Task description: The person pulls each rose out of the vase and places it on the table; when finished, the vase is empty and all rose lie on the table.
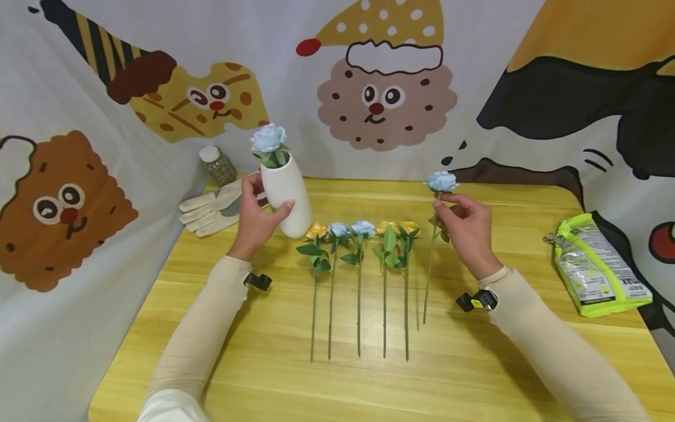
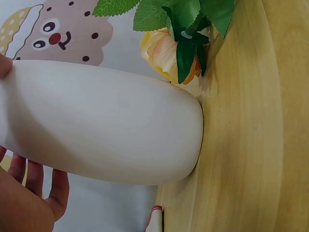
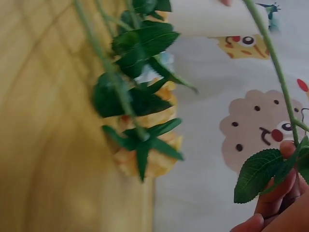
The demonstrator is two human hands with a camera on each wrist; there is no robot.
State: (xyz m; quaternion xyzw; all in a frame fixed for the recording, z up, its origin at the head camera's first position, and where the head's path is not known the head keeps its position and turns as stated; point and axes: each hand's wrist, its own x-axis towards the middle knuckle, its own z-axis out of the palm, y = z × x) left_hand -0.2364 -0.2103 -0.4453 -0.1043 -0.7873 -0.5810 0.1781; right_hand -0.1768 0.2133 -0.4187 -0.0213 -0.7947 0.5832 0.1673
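Observation:
A white vase [image 1: 289,196] stands slightly tilted on the wooden table, gripped by my left hand [image 1: 256,220] with the thumb on its front. One blue rose [image 1: 269,139] pokes out of its mouth; the stem inside is hidden. My right hand [image 1: 466,225] pinches another blue rose [image 1: 442,181] just under the bloom, its stem hanging down. In the right wrist view a green leaf [image 3: 260,174] lies by the fingers. Between the hands lies a row of yellow and blue roses [image 1: 362,228], stems toward me. A yellow rose [image 2: 166,55] is close to the vase base.
A pair of pale gloves [image 1: 211,210] and a jar with a white lid [image 1: 218,166] are at the back left. On the right lies a bright green-edged packet [image 1: 601,266]. A printed cloth [image 1: 295,88] hangs behind the wooden table [image 1: 263,375].

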